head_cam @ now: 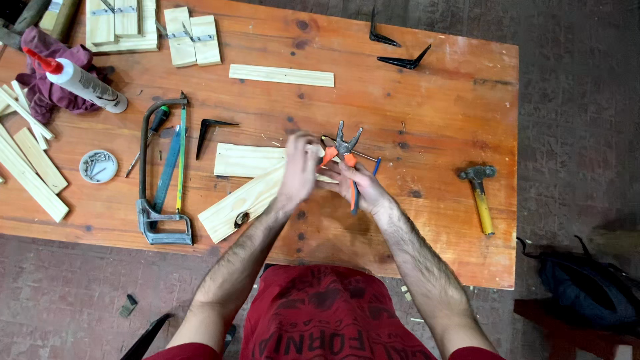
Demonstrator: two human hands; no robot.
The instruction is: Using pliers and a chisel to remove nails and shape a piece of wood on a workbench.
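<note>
Currently, both hands meet at frame centre over the orange-brown counter (427, 87). The right hand (363, 187) is wrapped around the orange-and-blue handles of a pair of pliers (345, 150), whose metal jaws stand apart and point toward the top of the frame. The left hand (299, 170) is curled, blurred by motion, with its fingertips at the end of a pale wood board (237, 203) beside the pliers; whether it pinches anything small I cannot tell.

Progress, judged from layout — two boards lie crossed at centre, the angled one over a second flat board (247, 160), and no fastener can be made out joining them. One black angle bracket (212, 130) lies just left of them, loose. Assembled wooden pieces with metal strips (190, 40) sit at the upper left, so some joining looks done; the centre pair looks unfinished.

Count:
- hammer (481, 193), yellow handle, right of frame — 1
- hacksaw (163, 180), left of centre — 1
- glue bottle (83, 80), red cap, on a purple rag (47, 93), upper left — 1
- black brackets: 1 by the boards, 2 at the top right (400, 50)
- round lid of screws (98, 166) — 1
- loose strip (281, 75) near the top centre — 1
- thin slats (30, 167) at the left edge, several.
</note>
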